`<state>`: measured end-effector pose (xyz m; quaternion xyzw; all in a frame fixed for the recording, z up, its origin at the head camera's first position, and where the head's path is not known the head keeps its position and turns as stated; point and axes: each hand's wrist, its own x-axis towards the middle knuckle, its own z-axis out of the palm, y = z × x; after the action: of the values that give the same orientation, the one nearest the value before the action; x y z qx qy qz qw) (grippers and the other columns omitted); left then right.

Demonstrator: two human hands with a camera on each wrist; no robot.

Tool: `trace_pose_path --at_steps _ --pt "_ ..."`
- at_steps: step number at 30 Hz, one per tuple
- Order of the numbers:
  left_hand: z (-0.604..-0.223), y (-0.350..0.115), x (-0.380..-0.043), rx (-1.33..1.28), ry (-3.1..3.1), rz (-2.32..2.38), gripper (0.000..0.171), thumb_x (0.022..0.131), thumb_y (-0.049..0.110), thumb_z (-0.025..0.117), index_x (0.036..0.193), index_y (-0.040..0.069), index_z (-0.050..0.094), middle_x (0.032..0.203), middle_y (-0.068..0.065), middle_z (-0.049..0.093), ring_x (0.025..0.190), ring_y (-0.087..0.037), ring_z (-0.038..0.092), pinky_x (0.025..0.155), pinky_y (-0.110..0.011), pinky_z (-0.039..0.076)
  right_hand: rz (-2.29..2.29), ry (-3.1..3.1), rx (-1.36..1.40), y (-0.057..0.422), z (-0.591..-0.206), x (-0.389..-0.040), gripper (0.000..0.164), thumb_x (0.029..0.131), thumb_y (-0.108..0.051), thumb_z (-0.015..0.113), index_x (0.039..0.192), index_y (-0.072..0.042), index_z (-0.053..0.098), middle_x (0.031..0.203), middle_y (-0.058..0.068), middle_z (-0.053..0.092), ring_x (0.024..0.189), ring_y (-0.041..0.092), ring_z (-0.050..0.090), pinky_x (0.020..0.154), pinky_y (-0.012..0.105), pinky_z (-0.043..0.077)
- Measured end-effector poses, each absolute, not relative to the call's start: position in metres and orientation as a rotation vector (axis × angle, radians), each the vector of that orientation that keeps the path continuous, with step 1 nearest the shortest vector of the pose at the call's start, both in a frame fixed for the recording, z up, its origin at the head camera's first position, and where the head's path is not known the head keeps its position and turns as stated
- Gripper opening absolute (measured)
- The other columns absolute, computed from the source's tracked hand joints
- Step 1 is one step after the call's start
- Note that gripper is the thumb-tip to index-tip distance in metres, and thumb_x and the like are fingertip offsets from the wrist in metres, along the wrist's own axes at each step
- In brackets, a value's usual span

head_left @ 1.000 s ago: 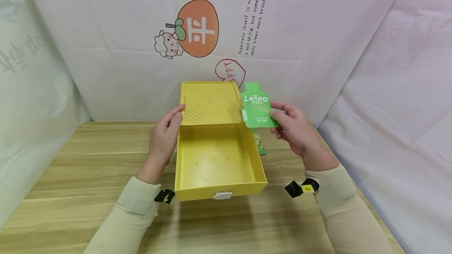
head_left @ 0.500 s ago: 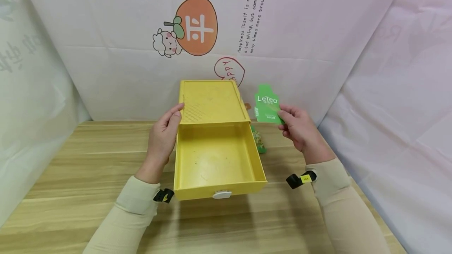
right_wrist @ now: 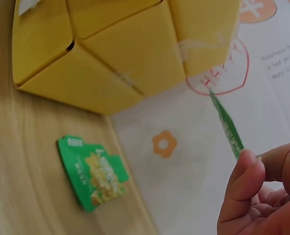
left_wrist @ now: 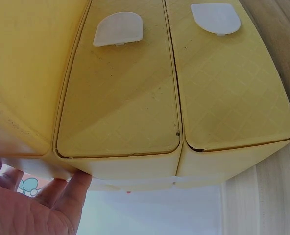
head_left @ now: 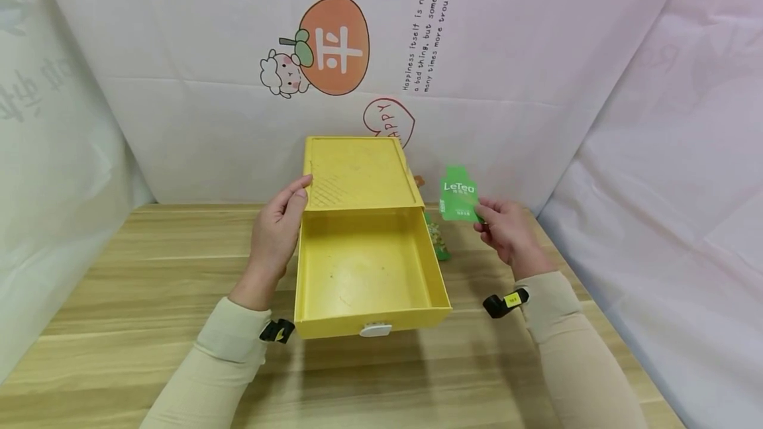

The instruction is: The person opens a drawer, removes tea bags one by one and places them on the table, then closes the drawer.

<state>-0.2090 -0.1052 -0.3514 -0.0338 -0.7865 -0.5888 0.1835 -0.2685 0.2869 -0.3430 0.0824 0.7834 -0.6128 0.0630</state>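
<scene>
A yellow drawer unit (head_left: 357,174) stands at the back of the table, its top drawer (head_left: 366,270) pulled out with nothing inside. My left hand (head_left: 279,230) rests its fingers against the unit's left side. In the left wrist view, the fingertips (left_wrist: 79,188) touch the side wall near the back, and two lower drawers are closed. My right hand (head_left: 507,230) pinches a green LeTea tea sachet (head_left: 459,194) by its corner, held above the table to the right of the unit. Seen edge-on in the right wrist view, the sachet (right_wrist: 226,125) sits between thumb and fingers.
A second green sachet (right_wrist: 93,174) with a flower picture lies on the wooden table (head_left: 179,283) by the unit's right side, partly hidden in the head view. White printed cloth (head_left: 489,51) hangs behind and on both sides.
My right hand has carried the sachet rightward, away from the unit, and then downward. The left hand and the drawer unit have stayed in place.
</scene>
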Motion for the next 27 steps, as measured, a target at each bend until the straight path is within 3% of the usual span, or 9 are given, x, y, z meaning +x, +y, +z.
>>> trace_pose_path --at_steps 3,9,11,13,16,21,27 --pt "-0.351 -0.105 -0.209 -0.102 -2.213 -1.677 0.048 0.109 0.055 0.044 0.147 0.032 0.062 0.141 0.0 0.066 0.1 -0.019 0.054 0.085 -0.036 0.039 -1.837 2.365 0.274 0.291 -0.352 -0.272 0.052 0.113 -0.022 0.044 0.16 -0.001 0.038 0.092 -0.006 0.06 0.073 -0.001 0.056 0.063 0.014 0.05" --pt "-0.352 -0.106 -0.209 -0.115 -2.209 -1.686 0.048 0.109 0.055 0.044 0.147 0.032 0.062 0.147 0.003 0.062 0.105 -0.019 0.054 0.088 -0.038 0.039 -1.798 2.369 0.327 0.296 -0.368 -0.277 0.05 0.113 -0.021 0.045 0.159 -0.002 0.041 0.088 -0.005 0.06 0.071 0.0 0.055 0.062 0.014 0.05" --pt "-0.352 -0.106 -0.209 -0.115 -2.211 -1.689 0.048 0.109 0.055 0.044 0.147 0.033 0.061 0.141 0.0 0.065 0.098 -0.02 0.053 0.087 -0.039 0.039 -1.797 2.361 0.347 0.298 -0.372 -0.278 0.051 0.113 -0.021 0.045 0.16 -0.003 0.04 0.088 -0.005 0.06 0.071 0.001 0.055 0.061 0.015 0.05" --pt "-0.352 -0.106 -0.209 -0.112 -2.217 -1.693 0.048 0.109 0.056 0.043 0.148 0.034 0.061 0.124 -0.007 0.069 0.089 -0.022 0.049 0.086 -0.038 0.039 -1.793 2.358 0.356 0.3 -0.377 -0.279 0.051 0.113 -0.021 0.044 0.16 -0.003 0.039 0.087 -0.006 0.06 0.07 0.001 0.055 0.06 0.015 0.05" --pt "-0.352 -0.106 -0.209 -0.103 -2.224 -1.701 0.048 0.108 0.057 0.043 0.147 0.036 0.061 0.101 -0.015 0.061 0.074 -0.028 0.037 0.08 -0.038 0.039 -1.787 2.358 0.355 0.303 -0.383 -0.28 0.051 0.113 -0.02 0.044 0.16 -0.001 0.038 0.085 -0.005 0.059 0.069 0.001 0.054 0.06 0.015 0.05" --pt "-0.352 -0.106 -0.209 -0.087 -2.233 -1.691 0.047 0.108 0.058 0.043 0.147 0.038 0.061 0.107 -0.01 0.066 0.07 -0.025 0.035 0.072 -0.036 0.037 -1.77 2.361 0.368 0.307 -0.392 -0.283 0.051 0.113 -0.018 0.042 0.159 0.002 0.038 0.088 -0.002 0.059 0.071 0.001 0.053 0.061 0.015 0.049" --pt "-0.352 -0.106 -0.208 -0.088 -2.237 -1.681 0.046 0.108 0.058 0.042 0.146 0.039 0.061 0.095 -0.013 0.06 0.06 -0.021 0.031 0.064 -0.036 0.035 -1.757 2.374 0.403 0.31 -0.401 -0.285 0.052 0.113 -0.017 0.043 0.16 0.003 0.036 0.095 0.001 0.059 0.076 0.003 0.055 0.063 0.015 0.05"
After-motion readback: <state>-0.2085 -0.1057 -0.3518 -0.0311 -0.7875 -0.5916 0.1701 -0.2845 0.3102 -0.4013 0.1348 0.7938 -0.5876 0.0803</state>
